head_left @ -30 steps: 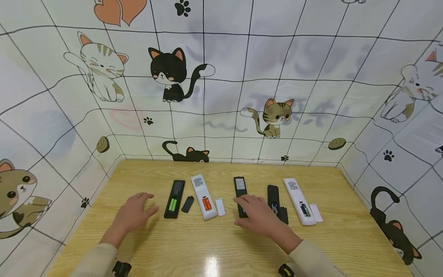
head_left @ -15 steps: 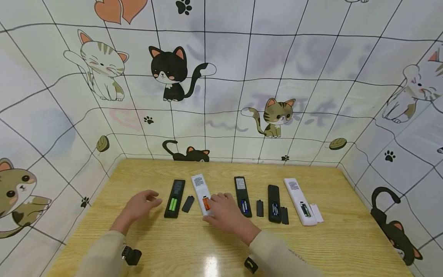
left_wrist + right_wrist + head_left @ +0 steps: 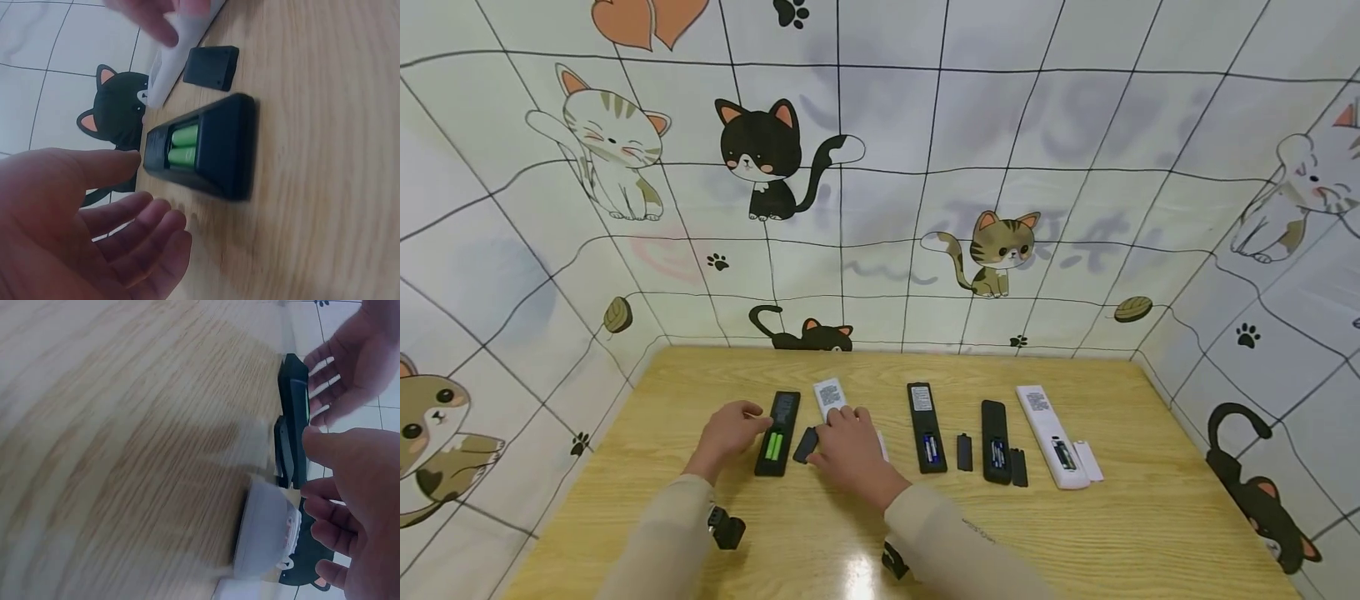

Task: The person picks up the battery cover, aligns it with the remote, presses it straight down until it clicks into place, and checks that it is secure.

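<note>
At the table's left, a black remote control (image 3: 786, 410) lies back up with two green batteries (image 3: 184, 147) in its uncovered compartment. My left hand (image 3: 730, 437) is at its left side, fingers loosely bent and holding nothing; in the left wrist view there is a gap to the remote. Over a white remote control (image 3: 830, 393) hovers my right hand (image 3: 853, 454), its fingers loosely curved and hiding that remote's lower part. A dark battery cover (image 3: 806, 445) lies between these two remotes, close to the right thumb. A white battery cover (image 3: 882, 446) peeks out behind the right hand.
Farther right lie a black remote (image 3: 921, 408), its loose cover (image 3: 964, 452), another black remote (image 3: 993, 417) with a cover (image 3: 1018, 467), and a white remote (image 3: 1039, 410) with a white cover (image 3: 1087, 461). Cat-patterned cloth (image 3: 887, 208) walls the wooden table (image 3: 970, 533).
My right hand has swept left from the middle black remote to the white one beside the dark cover. The left hand has moved right, up to the leftmost black remote.
</note>
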`<action>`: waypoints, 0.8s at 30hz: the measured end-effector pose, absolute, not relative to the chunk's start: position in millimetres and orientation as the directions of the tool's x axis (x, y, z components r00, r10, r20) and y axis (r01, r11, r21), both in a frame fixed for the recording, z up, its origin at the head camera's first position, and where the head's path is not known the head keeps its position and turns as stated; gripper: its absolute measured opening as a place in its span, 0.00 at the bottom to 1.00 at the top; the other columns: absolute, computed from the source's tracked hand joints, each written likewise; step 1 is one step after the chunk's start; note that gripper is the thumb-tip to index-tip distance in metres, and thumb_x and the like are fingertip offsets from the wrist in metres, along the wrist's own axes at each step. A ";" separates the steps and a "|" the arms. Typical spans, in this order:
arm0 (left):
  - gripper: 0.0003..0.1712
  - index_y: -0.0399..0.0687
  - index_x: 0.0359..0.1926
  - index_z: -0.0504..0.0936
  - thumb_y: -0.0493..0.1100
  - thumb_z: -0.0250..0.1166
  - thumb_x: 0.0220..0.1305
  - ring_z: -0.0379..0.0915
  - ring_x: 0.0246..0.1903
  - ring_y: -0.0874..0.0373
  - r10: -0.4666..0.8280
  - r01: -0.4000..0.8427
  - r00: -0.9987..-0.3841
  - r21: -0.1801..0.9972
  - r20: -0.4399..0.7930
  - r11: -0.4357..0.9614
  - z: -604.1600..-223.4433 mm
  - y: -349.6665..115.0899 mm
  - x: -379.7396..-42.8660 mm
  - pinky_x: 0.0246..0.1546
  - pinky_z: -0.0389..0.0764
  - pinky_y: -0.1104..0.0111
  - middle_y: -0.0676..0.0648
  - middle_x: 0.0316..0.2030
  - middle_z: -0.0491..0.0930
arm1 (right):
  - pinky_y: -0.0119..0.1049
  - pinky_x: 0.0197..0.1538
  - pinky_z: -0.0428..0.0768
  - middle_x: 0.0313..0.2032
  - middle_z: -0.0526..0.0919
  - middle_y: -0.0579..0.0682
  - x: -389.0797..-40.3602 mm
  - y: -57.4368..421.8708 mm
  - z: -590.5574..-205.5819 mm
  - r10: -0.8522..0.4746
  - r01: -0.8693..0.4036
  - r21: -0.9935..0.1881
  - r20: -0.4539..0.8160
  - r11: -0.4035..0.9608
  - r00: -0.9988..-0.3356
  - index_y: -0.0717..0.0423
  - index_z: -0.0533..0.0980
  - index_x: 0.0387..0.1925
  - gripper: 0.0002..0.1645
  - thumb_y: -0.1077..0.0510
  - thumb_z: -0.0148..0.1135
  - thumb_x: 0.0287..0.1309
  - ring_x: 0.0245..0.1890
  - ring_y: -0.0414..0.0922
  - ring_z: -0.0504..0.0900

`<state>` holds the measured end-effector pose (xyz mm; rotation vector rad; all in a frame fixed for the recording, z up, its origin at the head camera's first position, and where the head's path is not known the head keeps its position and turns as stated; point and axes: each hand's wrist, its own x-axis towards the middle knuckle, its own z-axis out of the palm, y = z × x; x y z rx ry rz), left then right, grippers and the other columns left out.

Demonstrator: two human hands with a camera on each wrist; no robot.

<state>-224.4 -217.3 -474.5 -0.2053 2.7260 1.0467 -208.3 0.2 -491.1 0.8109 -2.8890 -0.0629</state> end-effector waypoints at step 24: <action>0.37 0.31 0.61 0.72 0.54 0.66 0.61 0.77 0.41 0.45 -0.155 -0.292 -0.948 0.574 -0.276 0.765 -482.1 -190.1 -240.3 0.36 0.77 0.58 0.31 0.52 0.78 | 0.39 0.50 0.66 0.41 0.75 0.44 -217.0 -27.6 -501.0 -0.434 -0.418 0.206 0.040 0.885 -0.900 0.44 0.81 0.41 0.35 0.22 0.51 0.54 0.44 0.44 0.70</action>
